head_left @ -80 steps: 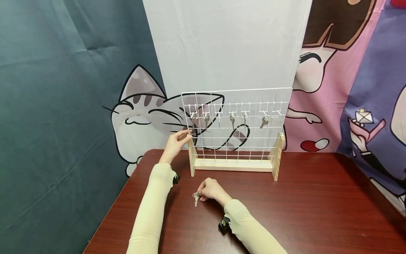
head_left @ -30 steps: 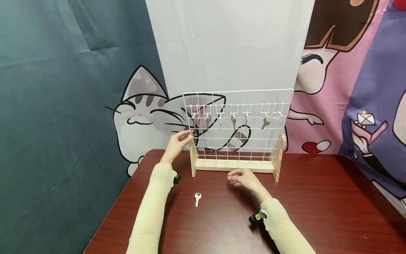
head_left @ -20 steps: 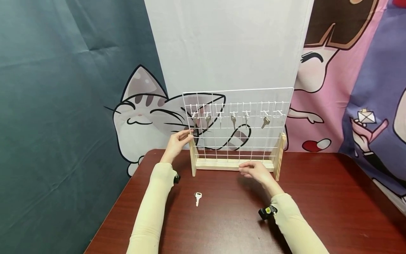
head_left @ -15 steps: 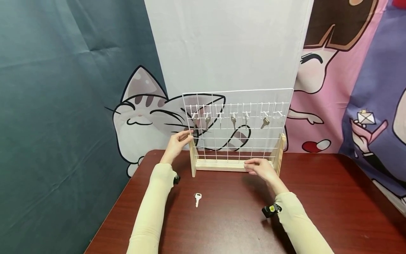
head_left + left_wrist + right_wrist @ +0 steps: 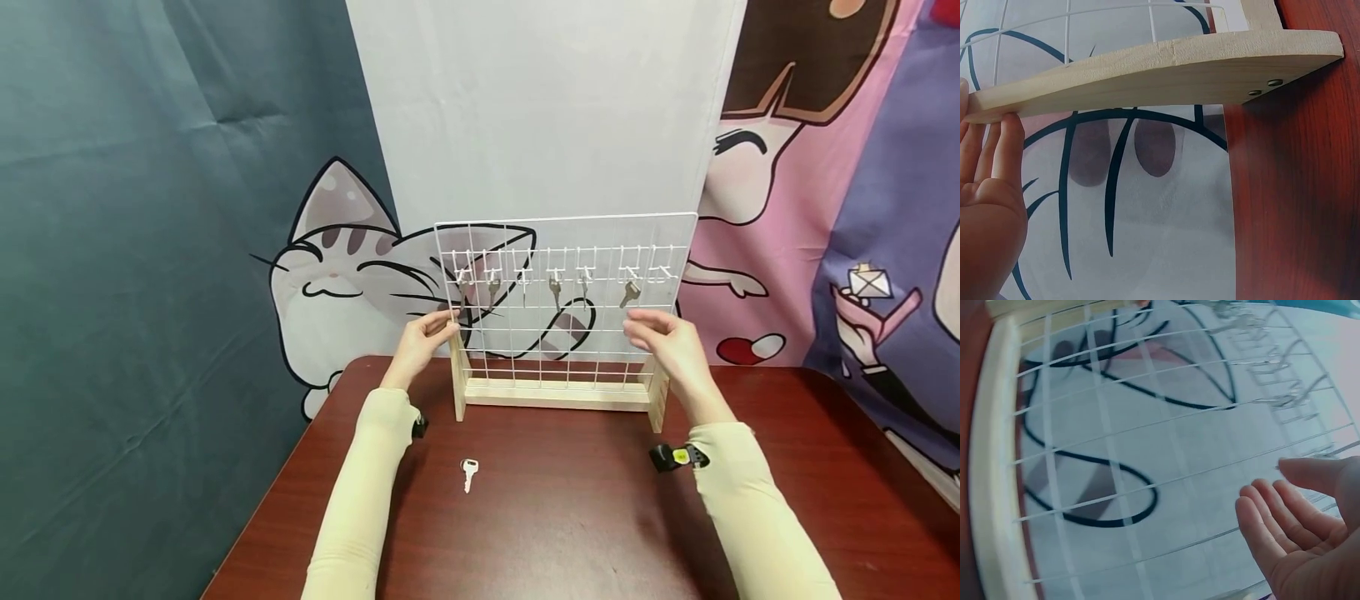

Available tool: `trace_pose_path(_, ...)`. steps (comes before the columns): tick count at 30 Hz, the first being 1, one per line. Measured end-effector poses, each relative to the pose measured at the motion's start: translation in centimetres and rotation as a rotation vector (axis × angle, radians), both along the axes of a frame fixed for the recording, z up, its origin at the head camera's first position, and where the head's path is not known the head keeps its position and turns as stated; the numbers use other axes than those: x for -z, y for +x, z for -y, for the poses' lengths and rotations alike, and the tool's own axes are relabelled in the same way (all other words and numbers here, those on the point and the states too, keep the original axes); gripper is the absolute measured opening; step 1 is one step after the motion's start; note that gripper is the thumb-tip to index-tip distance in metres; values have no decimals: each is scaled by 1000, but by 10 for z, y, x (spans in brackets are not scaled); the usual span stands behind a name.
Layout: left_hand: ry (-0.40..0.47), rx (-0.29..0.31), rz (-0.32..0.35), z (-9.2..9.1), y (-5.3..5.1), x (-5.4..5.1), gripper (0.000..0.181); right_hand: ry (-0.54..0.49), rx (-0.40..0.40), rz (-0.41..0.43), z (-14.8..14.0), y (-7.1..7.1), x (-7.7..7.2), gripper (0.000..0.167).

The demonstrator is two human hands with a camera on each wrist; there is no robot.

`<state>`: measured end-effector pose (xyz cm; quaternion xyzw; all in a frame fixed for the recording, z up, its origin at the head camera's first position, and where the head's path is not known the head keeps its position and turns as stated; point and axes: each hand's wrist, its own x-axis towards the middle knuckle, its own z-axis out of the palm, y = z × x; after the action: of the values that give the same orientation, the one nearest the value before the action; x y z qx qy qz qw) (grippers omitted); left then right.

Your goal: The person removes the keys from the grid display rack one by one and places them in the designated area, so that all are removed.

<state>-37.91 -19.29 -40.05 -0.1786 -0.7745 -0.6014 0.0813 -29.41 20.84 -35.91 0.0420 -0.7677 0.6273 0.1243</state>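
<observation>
The rack (image 5: 557, 395), a white wire grid in a pale wooden frame, stands upright near the back edge of the table (image 5: 570, 508). Six keys (image 5: 555, 288) hang in a row from white hooks along its upper part (a couple of them show almost edge-on).

The left hand (image 5: 420, 345) reaches up and clamps the top of the left wooden post (image 5: 1166, 72), fingers stretched along one side and thumb on the other. The right hand (image 5: 675, 348) is raised before the grid's right end, just below the rightmost hanging key. Its fingers are gently bent, and the thumb tip stands apart from them, the palm showing in the right wrist view; whether any finger meets the wires, I cannot tell.

A loose key (image 5: 469, 472) with a pale head lies flat on the table, in front of the rack's left end, well apart from both hands. Tabletop stretches forward of the base and to the right of it, while the left edge slants closer in.

Pale sleeves (image 5: 366, 471) cover both forearms. A black wrist camera (image 5: 678, 457) under the right wrist bears a yellow patch, too small to read. Behind hangs printed cloth (image 5: 322, 317) showing a cat (eyes squeezed into curves) and, far right, an envelope.
</observation>
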Motion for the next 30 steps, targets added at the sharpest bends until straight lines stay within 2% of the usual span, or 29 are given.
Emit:
trace_pose_path(5,5,0,3,4,1,1,42,-91,38,-31,5,0,-15,56)
trace_pose_path(11,0,-11,2,4,3,0,42,-123,59,-70,11,-5,-22,54)
trace_pose_path(20,1,-3,7,1,2,0,43,-162,21,-130,12,-10,-28,45)
trace_pose_path(26,10,9,6,0,0,0,43,-241,-18,-116,9,-12,-29,46)
trace_pose_path(30,9,24,32,-1,9,-12,43,-287,-43,-100,9,-11,-33,52)
